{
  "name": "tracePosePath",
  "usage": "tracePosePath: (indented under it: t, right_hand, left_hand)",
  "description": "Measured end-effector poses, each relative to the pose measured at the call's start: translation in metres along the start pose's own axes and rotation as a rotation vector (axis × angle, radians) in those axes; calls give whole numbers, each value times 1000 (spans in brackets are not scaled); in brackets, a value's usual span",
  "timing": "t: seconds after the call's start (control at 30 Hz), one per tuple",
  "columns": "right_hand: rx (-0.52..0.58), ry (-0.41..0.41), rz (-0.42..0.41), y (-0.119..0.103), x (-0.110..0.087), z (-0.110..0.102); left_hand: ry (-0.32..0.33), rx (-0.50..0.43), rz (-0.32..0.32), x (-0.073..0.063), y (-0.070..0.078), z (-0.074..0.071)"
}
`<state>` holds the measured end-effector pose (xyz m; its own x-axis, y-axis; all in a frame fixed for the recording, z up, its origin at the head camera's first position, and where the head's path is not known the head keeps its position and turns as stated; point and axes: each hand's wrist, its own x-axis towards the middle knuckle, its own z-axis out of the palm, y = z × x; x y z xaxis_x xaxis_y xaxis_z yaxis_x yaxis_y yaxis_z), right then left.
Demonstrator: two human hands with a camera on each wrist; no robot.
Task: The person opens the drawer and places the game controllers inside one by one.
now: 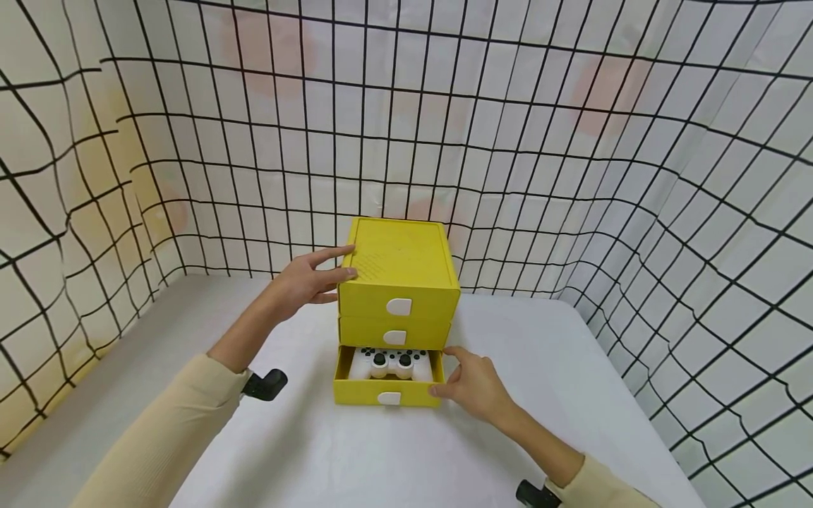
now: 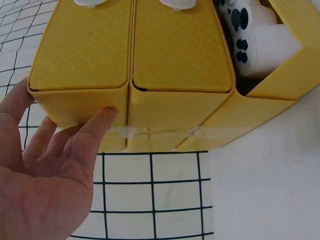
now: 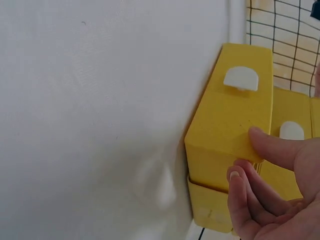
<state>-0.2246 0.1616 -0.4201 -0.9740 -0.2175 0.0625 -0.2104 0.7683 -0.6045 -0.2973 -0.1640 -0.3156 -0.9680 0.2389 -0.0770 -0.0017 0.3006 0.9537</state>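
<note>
A yellow three-drawer desktop organizer [image 1: 406, 254] stands on the white table, its two upper drawers closed. The bottom drawer [image 1: 356, 393] is pulled out, and a white game controller [image 1: 361, 365] with black thumbsticks lies inside. My left hand [image 1: 305, 282] rests against the organizer's upper left side, fingers extended and thumb at the top edge; the left wrist view shows this hand [image 2: 50, 185] with a fingertip on the side wall. At the bottom drawer's front right corner, my right hand [image 1: 479, 384] pinches, its thumb on the front face and its fingers by the side wall [image 3: 210, 167].
Black wire grid panels [image 1: 508, 141] rise behind the table and along both sides, with white sheeting behind them. White tabletop [image 1: 540, 339] surrounds the organizer. Each drawer front has a white pull tab [image 1: 399, 307].
</note>
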Motion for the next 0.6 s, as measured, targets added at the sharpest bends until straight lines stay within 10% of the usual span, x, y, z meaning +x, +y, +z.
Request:
tracePosePath:
  t: [0.6]
  right_hand:
    - [105,193,-55,15,25,15]
  left_hand:
    - [0,-4,4,-1,2,0]
